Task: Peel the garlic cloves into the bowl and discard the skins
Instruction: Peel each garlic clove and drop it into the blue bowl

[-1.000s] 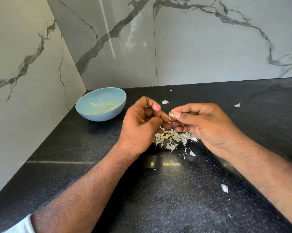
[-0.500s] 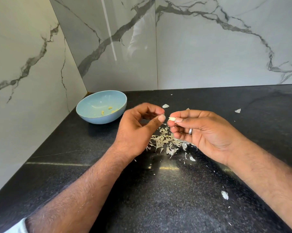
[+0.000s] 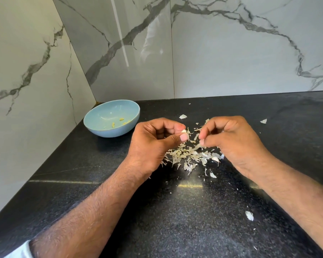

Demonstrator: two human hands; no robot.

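Observation:
My left hand (image 3: pixel 153 144) pinches a small white garlic clove (image 3: pixel 183 131) between thumb and forefinger. A short gap away, my right hand (image 3: pixel 233 144) pinches a thin strip of skin (image 3: pixel 197 129) at its fingertips. Under and between both hands a heap of dry garlic skins (image 3: pixel 190 157) lies on the black counter (image 3: pixel 175 220). The light blue bowl (image 3: pixel 93 125) stands at the back left in the corner, with a few yellowish peeled pieces (image 3: pixel 113 124) in it.
Marble wall panels close off the left side and the back. Stray skin flakes lie apart from the heap: one behind the hands (image 3: pixel 183 116), one at the right (image 3: pixel 263 121), one near the front right (image 3: pixel 249 215).
The hands have come apart. The clove has passed from my right fingertips to my left, and my right hand now holds a piece of skin pulled away from it.

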